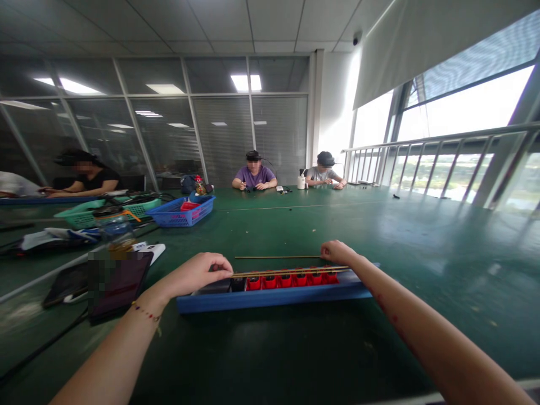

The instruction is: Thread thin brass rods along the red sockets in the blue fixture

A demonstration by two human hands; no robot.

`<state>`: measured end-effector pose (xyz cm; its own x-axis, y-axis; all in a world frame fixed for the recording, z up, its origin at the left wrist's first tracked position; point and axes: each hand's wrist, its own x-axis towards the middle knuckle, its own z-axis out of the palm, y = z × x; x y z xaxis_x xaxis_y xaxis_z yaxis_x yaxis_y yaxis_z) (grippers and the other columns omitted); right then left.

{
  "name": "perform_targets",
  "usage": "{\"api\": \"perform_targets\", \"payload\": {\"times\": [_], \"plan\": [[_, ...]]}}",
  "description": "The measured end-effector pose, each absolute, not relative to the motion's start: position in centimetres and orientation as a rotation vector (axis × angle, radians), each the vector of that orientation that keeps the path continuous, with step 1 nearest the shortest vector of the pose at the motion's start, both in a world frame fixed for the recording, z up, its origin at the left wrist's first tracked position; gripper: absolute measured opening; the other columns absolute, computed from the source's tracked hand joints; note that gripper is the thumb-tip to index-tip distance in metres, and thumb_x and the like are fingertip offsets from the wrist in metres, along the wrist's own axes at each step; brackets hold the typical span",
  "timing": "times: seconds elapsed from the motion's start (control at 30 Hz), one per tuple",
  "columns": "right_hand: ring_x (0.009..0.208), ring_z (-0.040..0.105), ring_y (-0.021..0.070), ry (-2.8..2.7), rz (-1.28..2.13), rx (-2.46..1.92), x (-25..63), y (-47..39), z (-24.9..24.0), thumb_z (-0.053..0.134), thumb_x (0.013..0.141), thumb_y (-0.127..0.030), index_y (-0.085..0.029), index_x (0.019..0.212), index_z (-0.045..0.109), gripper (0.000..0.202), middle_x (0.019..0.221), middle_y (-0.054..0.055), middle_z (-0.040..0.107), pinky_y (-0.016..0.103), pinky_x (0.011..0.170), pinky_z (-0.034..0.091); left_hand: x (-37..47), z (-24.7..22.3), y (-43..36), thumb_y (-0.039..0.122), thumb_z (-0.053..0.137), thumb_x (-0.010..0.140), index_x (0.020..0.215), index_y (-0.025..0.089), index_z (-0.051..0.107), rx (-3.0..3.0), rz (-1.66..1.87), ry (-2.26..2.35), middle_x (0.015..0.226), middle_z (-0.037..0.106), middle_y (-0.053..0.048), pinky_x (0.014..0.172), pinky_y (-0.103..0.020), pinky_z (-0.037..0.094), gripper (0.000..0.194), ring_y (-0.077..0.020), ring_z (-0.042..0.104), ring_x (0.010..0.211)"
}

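A long blue tray (270, 298) lies crosswise on the table. Inside it stands a row of red holders (270, 281) with dark pieces in them, and a black block (238, 284) is at their left. Thin wooden sticks (291, 273) lie lengthwise over the row. My left hand (202, 273) pinches their left ends between thumb and forefinger. Beyond the tray, another thin stick (276, 257) runs parallel to it at table level. At its right end is my right hand (337, 252), closed with the fingertips on it; the hand partly hides that end.
On the left are a dark tablet (120, 284), a jar (116, 228), a blue basket (183, 214) and a green basket (80, 215). Co-workers (253, 173) sit across the green table (422, 242). A white bottle (301, 181) stands at the far edge.
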<state>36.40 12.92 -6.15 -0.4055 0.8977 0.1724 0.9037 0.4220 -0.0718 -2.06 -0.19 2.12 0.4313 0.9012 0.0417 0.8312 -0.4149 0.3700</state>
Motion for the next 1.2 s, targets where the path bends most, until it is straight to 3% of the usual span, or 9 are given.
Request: {"api": "perform_targets", "payload": {"times": [0.3,0.5,0.63,0.77,0.97,1.2], "plan": [[0.073,0.059,0.0154,-2.465,-0.04,-1.627,36.7,12.7,-6.2,0.05,0.073,-0.029,-0.022,0.08,0.065,0.018,0.079,0.001,0.067,0.021,0.062,0.04,-1.7,1.9,-0.4,0.036,0.042,0.079,0.08,0.023,0.063,2.577,0.384,1.485,0.082,0.06,0.001,0.066,-0.019,0.038,0.025,-0.0126,0.055,0.072],[0.078,0.06,0.0168,-2.382,-0.005,-1.709,37.4,13.0,-6.5,0.05,0.072,-0.024,-0.022,0.081,0.066,0.018,0.082,0.001,0.067,0.021,0.066,0.041,-2.2,2.8,0.0,0.038,0.04,0.08,0.083,0.025,0.062,2.718,0.615,1.592,0.089,0.062,0.002,0.069,-0.02,0.038,0.026,-0.0139,0.055,0.079],[0.08,0.06,0.0178,-2.273,-0.004,-1.771,37.9,13.3,-6.6,0.039,0.079,-0.021,-0.019,0.094,0.062,0.028,0.087,0.006,0.066,0.023,0.068,0.041,-2.8,3.4,1.5,0.039,0.043,0.078,0.084,0.026,0.063,2.759,0.663,1.684,0.089,0.062,0.002,0.065,-0.021,0.037,0.025,-0.014,0.055,0.074],[0.079,0.06,0.0188,-2.194,-0.009,-1.779,37.9,12.9,-6.3,0.025,0.087,-0.031,-0.017,0.104,0.057,0.039,0.088,0.008,0.066,0.025,0.067,0.042,-2.5,2.3,4.1,0.038,0.046,0.075,0.079,0.025,0.064,2.717,0.472,1.664,0.079,0.064,0.002,0.057,-0.021,0.036,0.023,-0.0138,0.056,0.067],[0.08,0.059,0.0184,-2.487,0.12,-1.49,37.0,12.3,-5.9,0.05,0.071,-0.052,-0.025,0.099,0.062,0.04,0.094,0.003,0.065,0.022,0.067,0.043,-1.1,-0.8,8.1,0.034,0.049,0.073,0.076,0.022,0.065,2.621,0.291,1.562,0.077,0.066,0.0,0.061,-0.019,0.039,0.021,-0.0139,0.059,0.07],[0.078,0.06,0.0159,-2.63,-0.054,-1.483,36.1,12.7,-5.4,0.049,0.075,-0.025,-0.026,0.093,0.066,0.025,0.088,0.0,0.067,0.021,0.069,0.042,0.4,-2.5,9.8,0.031,0.053,0.069,0.075,0.022,0.066,2.571,0.211,1.503,0.074,0.067,0.0,0.061,-0.018,0.041,0.016,-0.013,0.06,0.068]]}}
